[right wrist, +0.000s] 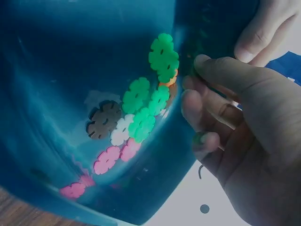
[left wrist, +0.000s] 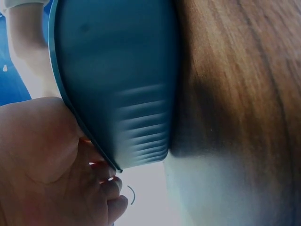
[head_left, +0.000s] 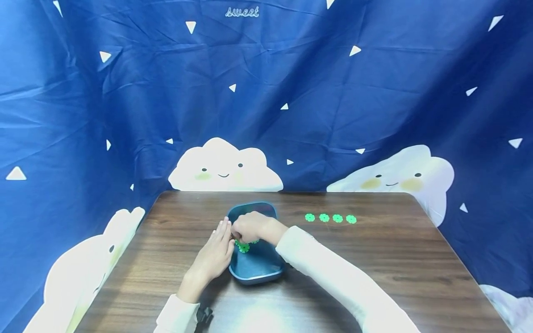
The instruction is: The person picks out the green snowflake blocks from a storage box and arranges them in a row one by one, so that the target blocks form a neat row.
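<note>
The left grip [head_left: 213, 253], fingers straight, touches the blue bin [head_left: 256, 266]; the right grip [head_left: 255, 227] curls inside, near green snowflake discs [right wrist: 141, 125], whether pinching one cannot be told.

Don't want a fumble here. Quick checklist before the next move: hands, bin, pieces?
1. Left hand against the bin: ok, at its left rim.
2. Right hand inside the bin: ok.
3. Right hand has a piece: cannot tell; none shows between its fingers.
4. Green row on the table evenly laid: ok, four pieces, gaps between them.
5. Green pieces left in the bin: ok, several.
6. Bin holds one colour only: not ok; pink pieces and a brown piece too.
</note>
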`<state>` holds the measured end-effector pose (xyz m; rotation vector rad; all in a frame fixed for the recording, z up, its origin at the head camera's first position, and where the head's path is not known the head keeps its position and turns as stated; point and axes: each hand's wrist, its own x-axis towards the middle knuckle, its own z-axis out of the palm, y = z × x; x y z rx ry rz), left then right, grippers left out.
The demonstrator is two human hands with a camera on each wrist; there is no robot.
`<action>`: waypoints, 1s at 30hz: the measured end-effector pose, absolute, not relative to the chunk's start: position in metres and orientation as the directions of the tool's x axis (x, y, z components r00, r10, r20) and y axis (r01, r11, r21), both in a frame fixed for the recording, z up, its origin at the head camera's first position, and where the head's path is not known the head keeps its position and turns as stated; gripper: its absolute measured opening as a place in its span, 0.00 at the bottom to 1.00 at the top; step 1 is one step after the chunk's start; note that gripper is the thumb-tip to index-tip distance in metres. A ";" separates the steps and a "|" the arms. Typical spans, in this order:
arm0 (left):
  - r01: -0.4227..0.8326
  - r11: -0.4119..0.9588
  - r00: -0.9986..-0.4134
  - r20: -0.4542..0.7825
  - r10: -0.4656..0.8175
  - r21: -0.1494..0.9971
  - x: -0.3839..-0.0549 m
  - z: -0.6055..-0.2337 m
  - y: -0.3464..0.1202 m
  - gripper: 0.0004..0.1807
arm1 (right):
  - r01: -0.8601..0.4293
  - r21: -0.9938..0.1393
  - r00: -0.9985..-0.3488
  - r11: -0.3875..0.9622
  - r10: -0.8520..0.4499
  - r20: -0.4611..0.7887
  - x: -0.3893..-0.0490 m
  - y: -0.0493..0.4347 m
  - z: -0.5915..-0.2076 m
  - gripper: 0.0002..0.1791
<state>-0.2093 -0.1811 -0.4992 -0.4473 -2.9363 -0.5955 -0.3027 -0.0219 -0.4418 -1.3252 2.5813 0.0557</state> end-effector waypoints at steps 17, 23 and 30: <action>0.284 0.887 -0.958 0.149 0.246 0.364 -0.206 -0.500 -0.178 0.33 | -0.755 -0.029 -0.603 0.655 -0.712 -0.360 -0.302 -0.028 -0.457 0.18; 0.276 0.892 -0.961 0.135 0.243 0.357 -0.206 -0.499 -0.178 0.33 | -0.748 -0.004 -0.620 0.664 -0.700 -0.353 -0.301 -0.031 -0.460 0.17; 0.266 0.892 -0.963 0.129 0.235 0.365 -0.205 -0.500 -0.178 0.33 | -0.730 0.011 -0.643 0.683 -0.682 -0.348 -0.298 -0.033 -0.460 0.13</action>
